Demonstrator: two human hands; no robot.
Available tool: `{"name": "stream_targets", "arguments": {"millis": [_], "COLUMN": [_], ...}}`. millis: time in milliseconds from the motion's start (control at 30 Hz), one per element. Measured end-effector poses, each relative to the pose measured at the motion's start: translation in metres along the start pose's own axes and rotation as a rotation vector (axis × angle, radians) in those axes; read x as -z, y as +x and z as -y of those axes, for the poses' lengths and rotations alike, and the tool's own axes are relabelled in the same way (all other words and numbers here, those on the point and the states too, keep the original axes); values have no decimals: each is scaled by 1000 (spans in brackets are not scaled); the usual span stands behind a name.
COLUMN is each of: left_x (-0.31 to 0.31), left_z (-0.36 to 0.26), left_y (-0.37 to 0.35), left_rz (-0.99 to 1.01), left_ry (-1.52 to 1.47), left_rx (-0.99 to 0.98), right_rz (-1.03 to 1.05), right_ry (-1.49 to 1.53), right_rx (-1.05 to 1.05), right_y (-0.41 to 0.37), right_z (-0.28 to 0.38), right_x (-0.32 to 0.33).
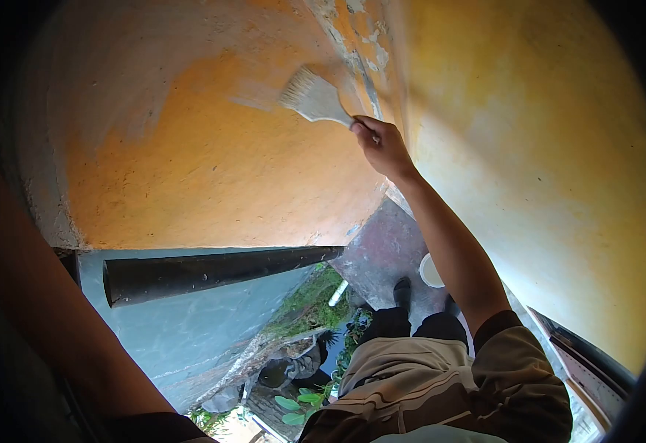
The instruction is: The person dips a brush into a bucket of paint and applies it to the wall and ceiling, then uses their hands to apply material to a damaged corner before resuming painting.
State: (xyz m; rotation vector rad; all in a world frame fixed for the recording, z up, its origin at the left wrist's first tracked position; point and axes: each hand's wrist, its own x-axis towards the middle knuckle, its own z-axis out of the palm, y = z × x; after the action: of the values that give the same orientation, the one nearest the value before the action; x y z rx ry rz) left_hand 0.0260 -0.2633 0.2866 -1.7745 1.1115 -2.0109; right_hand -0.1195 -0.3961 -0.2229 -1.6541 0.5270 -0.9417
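My right hand (383, 148) is closed around the handle of a wide, flat paintbrush (319, 102) with pale bristles. The bristles point up and left and appear to touch the wall (212, 170) in front of me. Bright orange covers the wall's lower part, with streaky edges against the duller, greyish-brown surface above and to the left. My left arm (64, 317) reaches up along the left edge of the view, and its hand lies outside the picture.
A yellow wall (529, 148) meets the orange one at a corner with flaking paint (363, 52). Below runs a dark pipe (212, 275) before a blue-grey surface (175, 332). A white round container (431, 272) sits by my feet. Plants (301, 406) grow lower down.
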Motion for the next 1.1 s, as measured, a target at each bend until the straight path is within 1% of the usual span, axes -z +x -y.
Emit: {"name": "stream_targets", "arguments": {"millis": [33,67,100,133,233,333,400,467,500,533,567,600,633,667,700,800,900,933,967,1000,1033,1100], "left_x": [-1,-1,-2,-2,-2,-2,-1,2,5,9,10,13,15,16,17,21,20,21,21,20,23,19], "left_z": [1,2,1,0,-1,-1,0,2,3,4,3,3,2,1,-1,-4,1,-3,-4,-5,-2,-9], "left_y": [0,-2,-3,-2,-3,-6,-4,-4,-3,-4,-5,-6,-7,-8,-8,-9,-11,-9,-11,-14,-18,-18], "left_rz": [2,5,6,4,4,17,22,8,-3,-13,-18,-29,-35,-41,-50,-80,-147,-124,-126,-129,-172,-169], "left_ry": [-9,-19,-32,-45,-87,-123,-145,-170,-178,-190,-208,-214,-223,-230,-240,-254,-142,-83,-84,-86,-136,-276], "left_rx": [3,7,5,7,19,26,38,51,63,77,86,93,97,104,104,111,107,152,146,140,86,106], "right_rz": [75,63,25,29,-12,36,-27,28,3,3,-11,13,-3,30,45,-1,21,49,79,71,52,6], "right_ry": [5,-29,-195,-300,-370,-140,216,276,183,-32,-190,-244,-248,-264,-249,-252,-315,-345,-373,-298,-201,6], "right_rx": [-216,-275,-391,-540,-472,-518,-491,-595,-554,-482,-400,-348,-252,-243,-169,44,261,311,346,332,291,191], "right_y": [-10,-24,-39,-52,-94,-138,-169,-193,-207,-216,-218,-218,-217,-209,-201,-171,-131,-117,-107,-100,-96,-99], "right_z": [-38,-84,-95,-99,-128,-120,-110,-98,-109,-112,-86,-67,-53,-23,-4,42,84,99,111,118,121,125], "right_x": [9,15,24,34,59,78,78,83,82,85,87,90,90,92,96,97,93,91,88,83,77,68]}}
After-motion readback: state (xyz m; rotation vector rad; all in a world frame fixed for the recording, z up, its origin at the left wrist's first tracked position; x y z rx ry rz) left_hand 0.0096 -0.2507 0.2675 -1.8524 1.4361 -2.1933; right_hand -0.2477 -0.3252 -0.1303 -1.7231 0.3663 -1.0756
